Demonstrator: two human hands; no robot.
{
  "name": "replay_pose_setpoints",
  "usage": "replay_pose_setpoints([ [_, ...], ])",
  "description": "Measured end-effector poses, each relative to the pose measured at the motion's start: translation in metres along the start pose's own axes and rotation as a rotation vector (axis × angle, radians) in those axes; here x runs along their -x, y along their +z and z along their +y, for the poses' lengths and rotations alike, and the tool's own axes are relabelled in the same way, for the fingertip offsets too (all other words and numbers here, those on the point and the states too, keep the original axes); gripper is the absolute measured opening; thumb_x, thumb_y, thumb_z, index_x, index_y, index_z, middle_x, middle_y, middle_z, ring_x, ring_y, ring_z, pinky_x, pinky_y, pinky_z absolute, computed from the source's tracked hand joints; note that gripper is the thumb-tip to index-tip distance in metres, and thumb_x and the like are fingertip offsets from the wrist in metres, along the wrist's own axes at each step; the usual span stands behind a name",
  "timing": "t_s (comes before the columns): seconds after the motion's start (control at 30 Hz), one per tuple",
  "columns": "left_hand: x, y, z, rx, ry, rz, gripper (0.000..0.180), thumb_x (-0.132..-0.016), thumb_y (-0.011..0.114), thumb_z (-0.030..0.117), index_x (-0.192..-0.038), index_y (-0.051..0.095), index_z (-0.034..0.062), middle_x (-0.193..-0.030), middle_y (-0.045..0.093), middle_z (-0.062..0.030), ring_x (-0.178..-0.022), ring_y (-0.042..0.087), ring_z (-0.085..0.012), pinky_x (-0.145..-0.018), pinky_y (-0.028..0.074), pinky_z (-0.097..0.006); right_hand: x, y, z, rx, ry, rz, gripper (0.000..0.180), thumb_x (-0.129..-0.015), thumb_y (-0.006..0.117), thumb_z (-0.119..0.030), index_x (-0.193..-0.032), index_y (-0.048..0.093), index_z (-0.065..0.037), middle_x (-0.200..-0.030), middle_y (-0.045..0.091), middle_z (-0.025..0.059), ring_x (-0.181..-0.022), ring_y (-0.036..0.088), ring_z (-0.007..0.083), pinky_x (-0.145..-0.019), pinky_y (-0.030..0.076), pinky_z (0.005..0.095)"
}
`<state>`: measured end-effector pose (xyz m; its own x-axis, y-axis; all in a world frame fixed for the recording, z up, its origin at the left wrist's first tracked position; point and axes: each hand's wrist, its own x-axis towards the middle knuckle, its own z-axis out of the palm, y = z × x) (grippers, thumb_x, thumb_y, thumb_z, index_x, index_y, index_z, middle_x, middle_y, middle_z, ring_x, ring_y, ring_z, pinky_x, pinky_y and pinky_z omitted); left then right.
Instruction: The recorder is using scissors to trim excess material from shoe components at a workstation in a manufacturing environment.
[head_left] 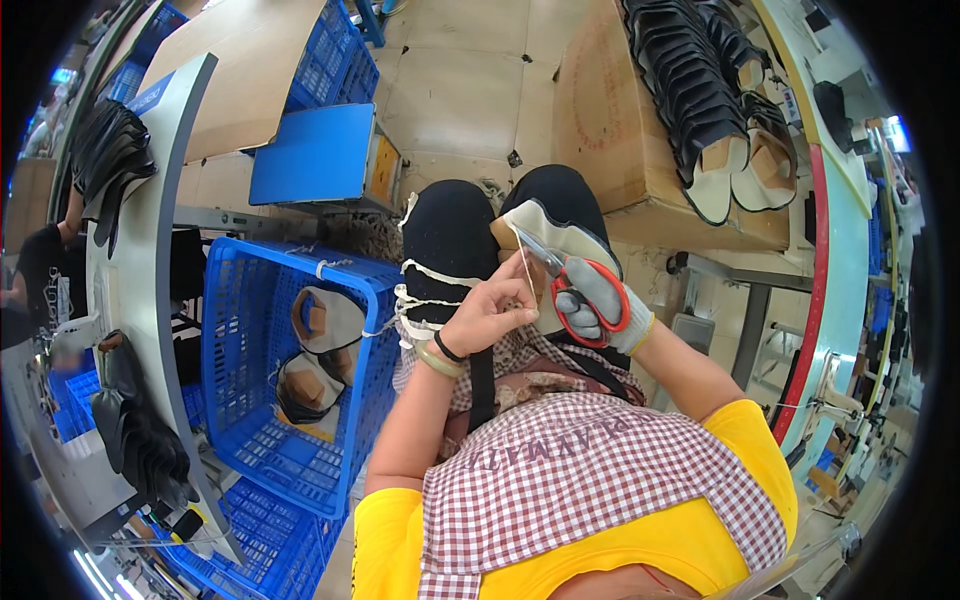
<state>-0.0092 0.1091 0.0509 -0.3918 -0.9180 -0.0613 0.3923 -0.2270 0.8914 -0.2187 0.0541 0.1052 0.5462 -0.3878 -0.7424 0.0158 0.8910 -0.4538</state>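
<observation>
Tiled workshop floor (470, 90) fills the upper middle of the head view, with a brown cardboard box (620, 130) standing on it and rows of black shoe uppers (700, 90) stacked along the box's top.

On the person's lap, below that box, sits a black shoe upper with a cream lining (545, 225), its edge turned up toward the camera. The left hand (490, 310), bare and wearing a bracelet at the wrist, is closed in a pinch on a thin pale thread (524, 268) that runs up to the upper's cream lining. The right hand (600, 305), in a grey glove, is closed around the handles of red scissors (590, 290); the blades point up and to the left, with their tips lying against the cream lining just beside the thread. Whether the blades are parted cannot be told.

A second black upper (445, 235) with white string wound about it lies just left of the first one, touching it. Left of the lap stands a blue plastic crate (270, 400) holding a few more uppers with tan insides. Beyond the crate, farther left, a grey table (150, 300) curves through the view, with dark leather pieces (140, 430) draped on its edge. A checked apron (580, 470) over a yellow shirt covers the person's front below the hands.
</observation>
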Motion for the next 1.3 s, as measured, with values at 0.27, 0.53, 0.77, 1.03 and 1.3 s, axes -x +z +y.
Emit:
replay_pose_setpoints([
  [0.27, 0.013, -0.005, 0.002, -0.337, 0.129, 0.055, 0.008, -0.080, 0.065, 0.005, -0.079, 0.058, 0.0032, -0.154, 0.019, -0.0160, -0.142, 0.019, -0.0314, -0.110, 0.022, -0.037, -0.015, 0.025, 0.018, -0.050, -0.094, 0.149, 0.040, -0.093, 0.057, -0.036, -0.127, 0.047, -0.018, -0.069, 0.050, -0.0029, -0.046, 0.041, 0.0052, -0.040, 0.033, 0.0190],
  [0.53, -0.021, -0.024, 0.011, -0.518, 0.098, 0.666, 0.014, -0.088, 0.059, 0.012, -0.088, 0.048, 0.0028, -0.074, 0.056, -0.0037, -0.065, 0.053, -0.0113, -0.060, 0.045, -0.028, -0.018, 0.029, 0.020, 0.069, -0.216, 0.118, 0.049, -0.093, 0.056, -0.032, -0.137, 0.042, -0.016, -0.068, 0.049, -0.0025, -0.046, 0.041, 0.0044, -0.040, 0.033, 0.0195],
  [0.77, -0.062, -0.060, 0.003, -1.020, -0.283, 0.496, 0.019, -0.082, 0.066, 0.016, -0.082, 0.059, -0.0020, -0.067, 0.059, -0.0147, -0.065, 0.060, -0.0283, -0.060, 0.052, -0.035, -0.021, 0.022, 0.020, 0.021, -0.169, 0.127, 0.048, -0.093, 0.057, -0.034, -0.135, 0.042, -0.015, -0.071, 0.051, -0.0009, -0.048, 0.042, 0.0042, -0.040, 0.035, 0.0185],
  [1.03, -0.052, -0.062, 0.018, 0.334, -0.288, 0.255, 0.015, -0.093, 0.052, 0.006, -0.079, 0.056, 0.0044, -0.079, 0.055, 0.0003, -0.072, 0.057, -0.0103, -0.088, 0.053, -0.035, -0.017, 0.018, 0.015, -0.012, -0.189, 0.063, 0.045, -0.093, 0.056, -0.037, -0.130, 0.045, -0.015, -0.074, 0.052, -0.0003, -0.048, 0.042, 0.0034, -0.040, 0.034, 0.0171],
  [1.3, -0.016, -0.017, 0.035, 0.330, 0.260, 0.430, 0.008, -0.093, 0.052, 0.005, -0.086, 0.053, 0.0037, -0.078, 0.054, -0.0018, -0.074, 0.053, -0.0105, -0.090, 0.047, -0.033, 0.000, 0.046, 0.000, -0.176, -0.185, -0.266, 0.044, -0.095, 0.053, -0.039, -0.132, 0.043, -0.019, -0.073, 0.051, -0.0013, -0.049, 0.041, 0.0028, -0.040, 0.034, 0.0151],
])
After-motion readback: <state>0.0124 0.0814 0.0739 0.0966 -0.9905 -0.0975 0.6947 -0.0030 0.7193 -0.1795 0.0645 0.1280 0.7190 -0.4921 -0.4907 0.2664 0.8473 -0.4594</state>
